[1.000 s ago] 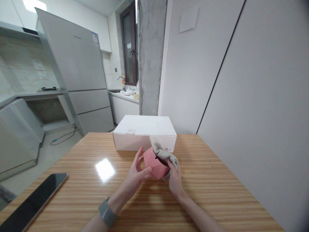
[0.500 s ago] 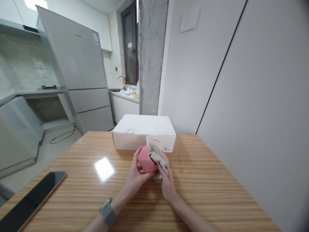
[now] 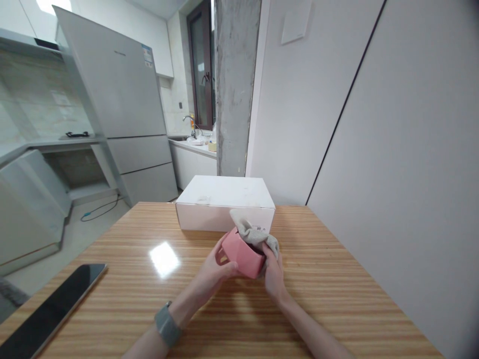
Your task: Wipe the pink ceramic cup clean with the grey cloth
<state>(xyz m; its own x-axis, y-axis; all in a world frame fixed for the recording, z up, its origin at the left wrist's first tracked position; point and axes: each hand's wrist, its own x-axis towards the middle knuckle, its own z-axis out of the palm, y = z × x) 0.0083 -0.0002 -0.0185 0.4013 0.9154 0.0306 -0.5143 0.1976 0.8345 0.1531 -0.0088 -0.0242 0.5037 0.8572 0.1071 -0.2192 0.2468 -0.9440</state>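
Observation:
My left hand [image 3: 215, 268] grips a pink faceted cup [image 3: 242, 256] from its left side, holding it tilted just above the wooden table [image 3: 318, 294]. My right hand [image 3: 274, 271] presses a grey cloth [image 3: 251, 234] against the cup's rim and right side, its fingers closed on the cloth. Part of the cloth sticks up over the cup's opening. A grey watch [image 3: 167, 322] is on my left wrist.
A shut white box [image 3: 224, 202] lies right behind the cup. A dark tablet [image 3: 52, 309] rests at the table's left front edge. A white wall runs along the right. A fridge [image 3: 123, 104] and kitchen counters stand beyond the table on the left.
The cup has turned in my hands, from its side facing me to its opening tilted up and right. The cloth shifted from the cup's front to its rim.

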